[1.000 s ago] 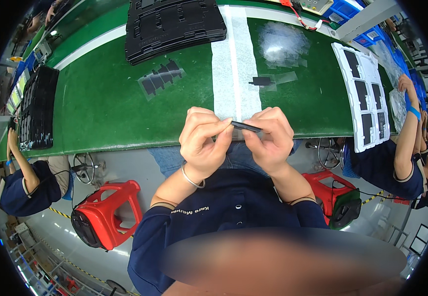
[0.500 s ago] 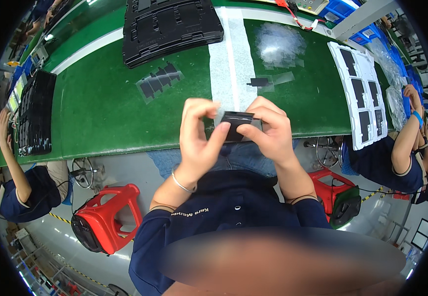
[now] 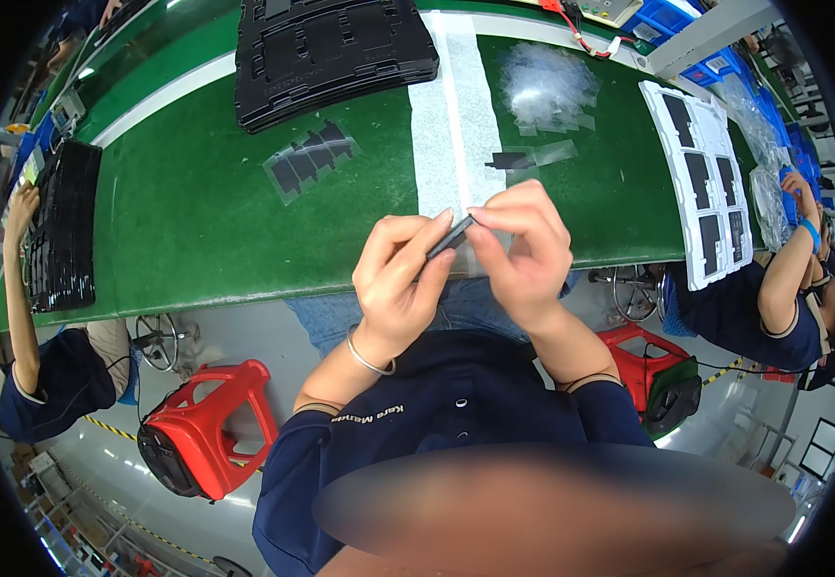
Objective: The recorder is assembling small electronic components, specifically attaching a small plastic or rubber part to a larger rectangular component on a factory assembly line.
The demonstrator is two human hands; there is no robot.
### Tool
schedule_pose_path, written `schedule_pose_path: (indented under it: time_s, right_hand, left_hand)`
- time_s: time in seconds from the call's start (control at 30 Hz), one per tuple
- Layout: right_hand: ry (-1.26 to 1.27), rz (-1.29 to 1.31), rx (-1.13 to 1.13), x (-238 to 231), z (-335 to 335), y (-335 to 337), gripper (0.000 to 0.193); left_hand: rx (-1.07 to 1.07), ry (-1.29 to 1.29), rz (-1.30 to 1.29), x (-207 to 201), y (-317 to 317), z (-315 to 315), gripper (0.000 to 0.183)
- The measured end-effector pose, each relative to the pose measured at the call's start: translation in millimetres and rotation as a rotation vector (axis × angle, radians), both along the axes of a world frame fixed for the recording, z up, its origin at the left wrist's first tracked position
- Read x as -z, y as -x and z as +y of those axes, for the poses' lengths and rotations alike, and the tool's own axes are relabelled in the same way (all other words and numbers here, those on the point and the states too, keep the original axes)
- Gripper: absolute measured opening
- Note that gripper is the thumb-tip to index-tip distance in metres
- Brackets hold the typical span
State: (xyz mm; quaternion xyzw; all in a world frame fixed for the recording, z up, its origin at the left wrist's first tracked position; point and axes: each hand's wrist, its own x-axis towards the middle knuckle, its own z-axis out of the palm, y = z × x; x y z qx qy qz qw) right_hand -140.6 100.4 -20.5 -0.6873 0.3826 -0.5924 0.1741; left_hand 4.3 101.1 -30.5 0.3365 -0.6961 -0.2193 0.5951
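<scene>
Above the table's near edge, my left hand (image 3: pixel 401 274) grips a flat black rectangular pack (image 3: pixel 449 238) between thumb and fingers. The pack is tilted, its narrow edge turned up and its right end higher. My right hand (image 3: pixel 525 252) pinches at that upper right end with thumb and forefinger. A clear film seems to hang below it, too faint to make out surely. Beyond my hands, a clear sheet bears several black adhesive pieces (image 3: pixel 312 161) on the left. Another black piece on clear film (image 3: pixel 509 161) lies to the right, overlapping the white strip (image 3: pixel 446 125).
Stacked black trays (image 3: pixel 336 62) stand at the far left, near a pile of clear films (image 3: pixel 547 85) to their right. A white tray of black packs (image 3: pixel 695 183) is at the right. Co-workers sit on both sides, beside red stools (image 3: pixel 215 423). Black trays (image 3: pixel 66 226) line the left end.
The pack has turned from showing its broad face to showing its narrow edge, tilted up to the right. My right fingers have shifted to its upper end. The left co-worker's hand has moved.
</scene>
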Motion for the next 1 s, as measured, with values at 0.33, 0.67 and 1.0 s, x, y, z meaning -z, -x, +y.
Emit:
schedule_pose_path:
  time_s: [0.33, 0.67, 1.0]
  right_hand:
    - [-0.072, 0.040, -0.069, 11.3, 1.8, -7.8, 0.055]
    - [-0.414, -0.506, -0.400, 2.5, -12.8, 1.9, 0.007]
    - [-0.236, -0.139, -0.241, -2.9, -20.6, 2.0, 0.022]
  left_hand:
    - [-0.009, -0.074, 0.005, 6.7, -6.4, -6.6, 0.032]
    - [0.453, -0.533, 0.360, 1.6, -5.3, -11.1, 0.011]
    - [0.462, -0.555, 0.249, 8.4, -10.1, -8.0, 0.008]
